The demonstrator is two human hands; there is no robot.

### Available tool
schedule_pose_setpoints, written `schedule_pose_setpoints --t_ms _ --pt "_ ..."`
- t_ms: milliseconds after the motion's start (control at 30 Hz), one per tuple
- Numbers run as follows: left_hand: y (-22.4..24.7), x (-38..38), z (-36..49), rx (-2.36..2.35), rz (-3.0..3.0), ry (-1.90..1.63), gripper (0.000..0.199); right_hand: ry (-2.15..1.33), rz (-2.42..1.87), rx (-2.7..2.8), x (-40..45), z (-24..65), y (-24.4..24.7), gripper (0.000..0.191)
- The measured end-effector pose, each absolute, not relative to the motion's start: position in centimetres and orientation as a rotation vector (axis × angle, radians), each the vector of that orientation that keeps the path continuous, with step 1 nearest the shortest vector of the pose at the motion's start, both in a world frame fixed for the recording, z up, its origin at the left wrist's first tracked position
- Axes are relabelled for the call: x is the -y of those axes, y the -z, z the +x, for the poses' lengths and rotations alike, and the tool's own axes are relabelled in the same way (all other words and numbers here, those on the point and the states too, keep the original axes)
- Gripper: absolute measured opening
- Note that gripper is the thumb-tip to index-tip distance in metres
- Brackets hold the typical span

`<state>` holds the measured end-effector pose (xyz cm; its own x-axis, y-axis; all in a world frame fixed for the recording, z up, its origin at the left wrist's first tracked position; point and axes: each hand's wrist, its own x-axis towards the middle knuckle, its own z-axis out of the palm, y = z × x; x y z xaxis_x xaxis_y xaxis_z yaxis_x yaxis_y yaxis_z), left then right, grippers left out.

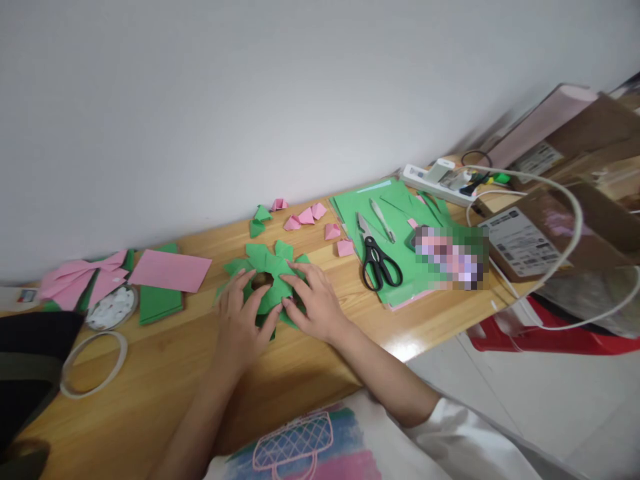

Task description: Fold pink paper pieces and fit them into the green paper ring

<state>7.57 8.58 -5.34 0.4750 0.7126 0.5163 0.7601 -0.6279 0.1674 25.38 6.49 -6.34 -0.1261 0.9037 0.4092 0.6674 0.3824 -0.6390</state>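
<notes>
A ring of folded green paper (pixel 259 257), with pointed flaps round its edge and a hole in the middle, lies on the wooden table. My left hand (pixel 243 313) grips its left side, thumb and fingers on the paper near the hole. On the right side, my right hand (pixel 316 300) pinches the paper, its thumb close to the left thumb. Both hands cover much of the near part of the ring. Just beyond it sit small folded green pieces (pixel 261 213) and several small folded pink pieces (pixel 306 215).
Black-handled scissors (pixel 380 263) and a white pen-like cutter (pixel 383 220) lie on green sheets (pixel 345 203) to the right. Beyond are a power strip (pixel 425 183), a looping white cable (pixel 577 213) and cardboard boxes (pixel 595 227). Leftward are pink paper (pixel 171 270) and a tape roll (pixel 123 357).
</notes>
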Motion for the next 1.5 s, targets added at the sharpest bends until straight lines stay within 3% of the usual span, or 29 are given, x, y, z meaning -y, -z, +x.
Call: schedule_pose_setpoints --t_ms 900,1100,1233,1500 --pt "5.4 -8.6 7.5 1.306 -2.618 0.872 0.026 -0.315 -1.362 1.836 -6.3 25.6 5.3 0.036" --pt "5.5 -8.5 7.6 1.387 -2.642 0.887 0.025 0.152 -1.740 1.438 -5.3 32.1 3.3 0.034" --pt "5.5 -8.4 7.7 1.375 -2.641 0.905 0.024 0.405 -2.157 1.169 -3.7 39.7 4.9 0.045" --pt "5.4 -8.4 7.7 1.370 -2.644 0.922 0.024 0.327 -2.556 1.058 -1.3 44.8 6.9 0.063"
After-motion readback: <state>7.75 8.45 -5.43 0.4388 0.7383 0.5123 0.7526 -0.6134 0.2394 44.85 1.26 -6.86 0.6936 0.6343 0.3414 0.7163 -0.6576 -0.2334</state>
